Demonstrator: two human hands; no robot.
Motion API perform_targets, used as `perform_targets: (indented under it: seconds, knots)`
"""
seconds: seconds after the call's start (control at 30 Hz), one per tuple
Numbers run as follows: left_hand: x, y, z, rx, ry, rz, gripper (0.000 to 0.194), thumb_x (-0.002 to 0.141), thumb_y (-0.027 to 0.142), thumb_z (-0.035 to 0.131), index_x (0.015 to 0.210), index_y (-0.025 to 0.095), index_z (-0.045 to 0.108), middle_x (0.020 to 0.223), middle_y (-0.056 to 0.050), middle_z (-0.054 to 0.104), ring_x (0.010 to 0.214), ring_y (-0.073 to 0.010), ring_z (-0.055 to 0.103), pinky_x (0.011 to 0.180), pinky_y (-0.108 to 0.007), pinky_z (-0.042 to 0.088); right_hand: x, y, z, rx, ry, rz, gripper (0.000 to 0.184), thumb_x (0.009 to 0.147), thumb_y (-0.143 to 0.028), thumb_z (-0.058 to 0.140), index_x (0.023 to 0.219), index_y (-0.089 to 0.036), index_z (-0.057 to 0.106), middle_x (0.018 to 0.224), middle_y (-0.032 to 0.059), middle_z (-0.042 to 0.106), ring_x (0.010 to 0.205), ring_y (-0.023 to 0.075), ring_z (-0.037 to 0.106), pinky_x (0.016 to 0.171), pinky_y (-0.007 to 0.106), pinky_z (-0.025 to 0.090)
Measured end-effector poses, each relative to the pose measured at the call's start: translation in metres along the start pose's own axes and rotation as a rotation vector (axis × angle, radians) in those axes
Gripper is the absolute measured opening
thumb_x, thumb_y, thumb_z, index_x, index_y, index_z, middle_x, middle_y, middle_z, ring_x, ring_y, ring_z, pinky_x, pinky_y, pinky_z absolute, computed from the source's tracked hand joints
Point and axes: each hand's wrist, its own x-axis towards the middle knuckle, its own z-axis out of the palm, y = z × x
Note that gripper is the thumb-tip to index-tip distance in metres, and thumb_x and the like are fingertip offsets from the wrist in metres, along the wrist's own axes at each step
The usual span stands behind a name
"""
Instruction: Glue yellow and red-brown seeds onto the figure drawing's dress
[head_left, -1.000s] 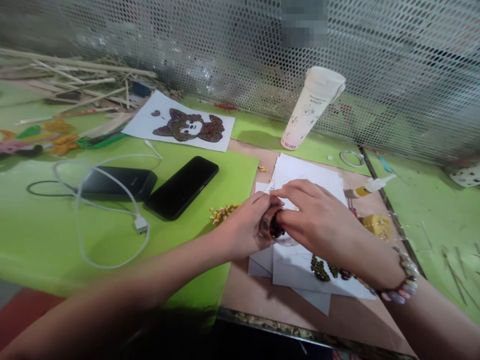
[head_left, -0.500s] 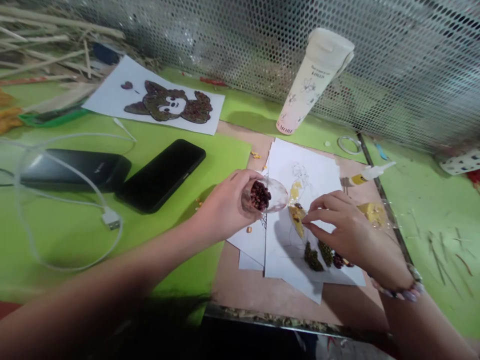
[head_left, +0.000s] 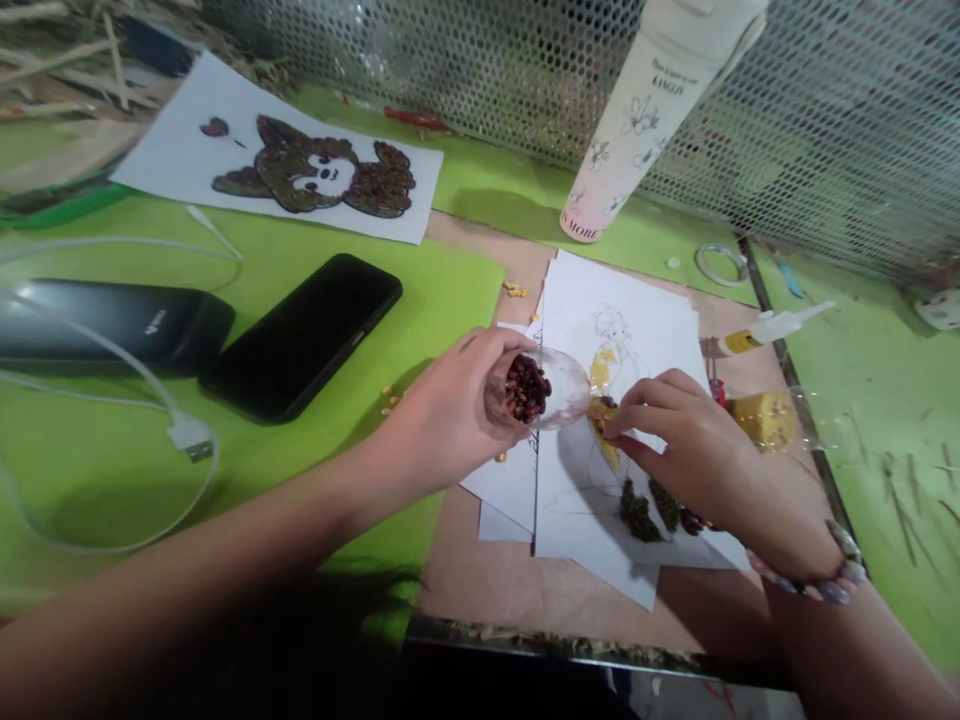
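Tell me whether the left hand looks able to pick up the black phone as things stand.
Probably not while the left hand is wrapped around a clear container of dark seeds. Otherwise the way looks free: nothing lies on the black phone.

The left hand (head_left: 480, 405) grips a tilted clear cup (head_left: 564, 388) of dark red beans (head_left: 527, 388). Beside it, the right hand (head_left: 679, 455) is bunched over a yellow patch (head_left: 610, 457) of a drawing (head_left: 613, 328). A black phone (head_left: 304, 338) lies left of the left hand; a pale bottle (head_left: 645, 125) stands beyond both.
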Motion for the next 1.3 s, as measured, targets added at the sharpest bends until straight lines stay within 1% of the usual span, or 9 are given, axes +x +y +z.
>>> perform_targets:
  seconds: [0.17,0.37,0.5,0.67,0.9,1.07,1.17,1.3]
  knots:
    - [-0.0008,0.0000,0.0003,-0.020,-0.007,0.000,0.051,0.072,0.021,0.075,0.119,0.025,0.055,0.119,-0.006,0.062,0.111,-0.0251,0.062,0.091,-0.040,0.054,0.0018,-0.0004,0.0014,-0.012,-0.005,0.013,0.011,0.087,-0.012,0.066,0.081,-0.020,0.070,0.079,0.0057,0.066,0.079,0.0219,0.051,0.074,0.037,0.045]
    - [-0.0005,0.0030,-0.0008,0.006,-0.009,0.003,0.050,0.072,0.021,0.075,0.118,0.025,0.054,0.118,-0.006,0.063,0.111,-0.0245,0.062,0.091,-0.039,0.054,0.0024,-0.0006,0.0034,0.016,-0.017,0.036,0.012,0.089,-0.014,0.065,0.080,-0.018,0.072,0.077,0.0065,0.066,0.077,0.0217,0.052,0.072,0.037,0.047]
    - [-0.0015,0.0009,-0.0001,0.010,-0.011,-0.001,0.051,0.074,0.022,0.074,0.120,0.024,0.054,0.120,-0.006,0.062,0.112,-0.0230,0.062,0.092,-0.038,0.054,0.0021,-0.0002,0.0042,0.023,-0.006,0.036,0.012,0.089,-0.016,0.064,0.079,-0.018,0.072,0.076,0.0062,0.067,0.077,0.0212,0.053,0.071,0.036,0.048]
    - [-0.0010,-0.0017,0.0016,-0.031,-0.018,-0.015,0.053,0.074,0.023,0.075,0.122,0.024,0.055,0.122,-0.006,0.061,0.112,-0.0225,0.062,0.094,-0.038,0.054,0.0001,0.0003,0.0044,0.024,0.004,0.057,0.011,0.088,-0.017,0.065,0.079,-0.019,0.072,0.077,0.0058,0.069,0.077,0.0208,0.054,0.071,0.035,0.048]
    - [0.0001,0.0010,0.0017,-0.056,-0.018,-0.045,0.053,0.072,0.022,0.076,0.121,0.023,0.055,0.121,-0.008,0.063,0.112,-0.0245,0.063,0.094,-0.040,0.055,-0.0007,0.0023,0.0042,0.036,-0.009,0.075,0.012,0.088,-0.017,0.064,0.080,-0.021,0.073,0.078,0.0060,0.069,0.077,0.0204,0.056,0.073,0.035,0.048]
    - [0.0000,0.0002,0.0023,-0.061,-0.026,-0.060,0.054,0.071,0.022,0.077,0.121,0.022,0.056,0.122,-0.009,0.062,0.112,-0.0263,0.064,0.095,-0.043,0.055,-0.0017,0.0021,0.0050,0.053,-0.001,0.070,0.011,0.087,-0.014,0.065,0.081,-0.021,0.071,0.079,0.0053,0.068,0.077,0.0201,0.054,0.073,0.034,0.047]
    - [0.0002,-0.0002,0.0026,-0.074,-0.025,-0.074,0.055,0.070,0.022,0.078,0.121,0.024,0.057,0.122,-0.008,0.062,0.112,-0.0267,0.064,0.096,-0.043,0.056,-0.0040,0.0002,0.0027,0.058,0.016,0.072,0.010,0.088,-0.014,0.064,0.083,-0.021,0.070,0.078,0.0046,0.067,0.076,0.0197,0.053,0.072,0.034,0.046]
    - [0.0007,0.0012,0.0026,-0.036,-0.012,-0.081,0.056,0.069,0.021,0.078,0.120,0.025,0.057,0.124,-0.007,0.062,0.114,-0.0275,0.063,0.096,-0.044,0.056,-0.0063,-0.0038,-0.0004,0.043,0.047,0.092,0.010,0.090,-0.015,0.063,0.083,-0.020,0.069,0.078,0.0047,0.067,0.077,0.0197,0.054,0.072,0.034,0.045]
